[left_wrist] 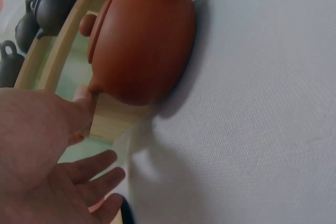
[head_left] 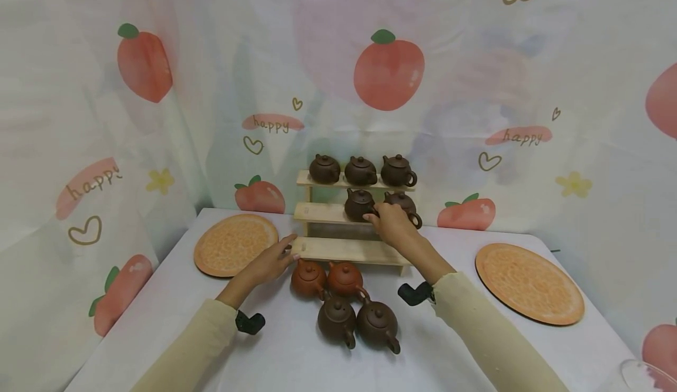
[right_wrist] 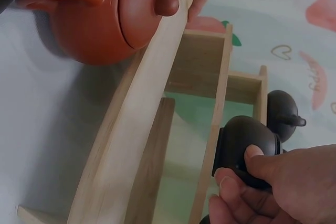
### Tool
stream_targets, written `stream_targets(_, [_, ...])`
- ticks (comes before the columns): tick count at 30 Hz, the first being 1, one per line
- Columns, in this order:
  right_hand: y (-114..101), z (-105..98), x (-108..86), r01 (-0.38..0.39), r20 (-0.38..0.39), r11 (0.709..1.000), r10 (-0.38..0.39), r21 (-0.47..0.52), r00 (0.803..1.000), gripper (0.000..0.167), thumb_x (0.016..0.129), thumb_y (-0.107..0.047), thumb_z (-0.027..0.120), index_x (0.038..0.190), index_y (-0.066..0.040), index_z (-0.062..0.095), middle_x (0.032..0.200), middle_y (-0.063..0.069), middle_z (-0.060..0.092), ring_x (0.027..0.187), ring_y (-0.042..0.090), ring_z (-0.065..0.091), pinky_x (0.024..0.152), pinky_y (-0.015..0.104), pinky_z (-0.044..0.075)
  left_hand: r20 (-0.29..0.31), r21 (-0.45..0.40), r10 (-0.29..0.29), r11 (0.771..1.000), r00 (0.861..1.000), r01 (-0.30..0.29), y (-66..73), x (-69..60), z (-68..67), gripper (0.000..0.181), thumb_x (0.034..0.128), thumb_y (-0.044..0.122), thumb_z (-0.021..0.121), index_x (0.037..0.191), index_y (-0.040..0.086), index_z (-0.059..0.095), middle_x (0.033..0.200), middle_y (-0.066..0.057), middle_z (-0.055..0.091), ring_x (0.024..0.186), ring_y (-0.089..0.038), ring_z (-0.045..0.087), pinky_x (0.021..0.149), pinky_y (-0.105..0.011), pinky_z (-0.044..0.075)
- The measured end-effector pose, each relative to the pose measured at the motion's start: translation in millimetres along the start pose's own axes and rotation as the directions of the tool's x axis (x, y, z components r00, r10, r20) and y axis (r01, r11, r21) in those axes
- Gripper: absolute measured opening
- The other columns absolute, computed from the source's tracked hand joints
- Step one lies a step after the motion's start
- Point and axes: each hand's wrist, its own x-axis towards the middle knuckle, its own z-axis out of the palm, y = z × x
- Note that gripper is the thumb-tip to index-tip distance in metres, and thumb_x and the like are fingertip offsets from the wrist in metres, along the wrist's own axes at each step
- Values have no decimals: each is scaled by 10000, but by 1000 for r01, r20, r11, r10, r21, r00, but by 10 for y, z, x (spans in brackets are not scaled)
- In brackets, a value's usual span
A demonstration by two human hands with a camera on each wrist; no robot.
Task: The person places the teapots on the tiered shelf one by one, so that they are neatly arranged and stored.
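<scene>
My right hand grips a dark brown teapot by its handle side, on the middle board of a stepped wooden shelf rack. Thumb and fingers pinch that teapot in the right wrist view. Another dark teapot stands to its right, partly behind my hand. At the rack's left end, my left hand holds the end of the lowest board between thumb and index finger, other fingers spread. On the cloth in front sit two red-brown teapots, a left one and a right one.
Three dark teapots line the top board, one being the middle teapot. Two more, a left dark teapot and a right dark teapot, sit nearest me. Round orange mats lie left and right. A clear container shows at bottom right.
</scene>
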Motion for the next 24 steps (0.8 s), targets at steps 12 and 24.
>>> stream_targets(12, [22, -22, -34, -31, -2, 999, 31, -18, 1000, 409, 1094, -282, 614, 1297, 70, 664, 926, 168, 745, 889, 335, 726, 817, 493, 565, 2, 9, 12, 1000, 1000, -12, 22, 13, 18, 583, 1124, 205, 535, 1628, -1, 325, 1505, -347, 513, 1429, -512, 478, 1159, -638, 397])
stream_targets(24, [161, -85, -380, 30, 1, 999, -30, 11, 1000, 276, 1048, -250, 690, 939, -5, 753, 717, 47, 676, 643, 170, 618, 615, 345, 501, 5, -3, 19, 1000, 1000, -19, 9, 7, 12, 593, 1125, 212, 534, 1628, -13, 315, 1500, -362, 507, 1418, -520, 486, 1147, -633, 413])
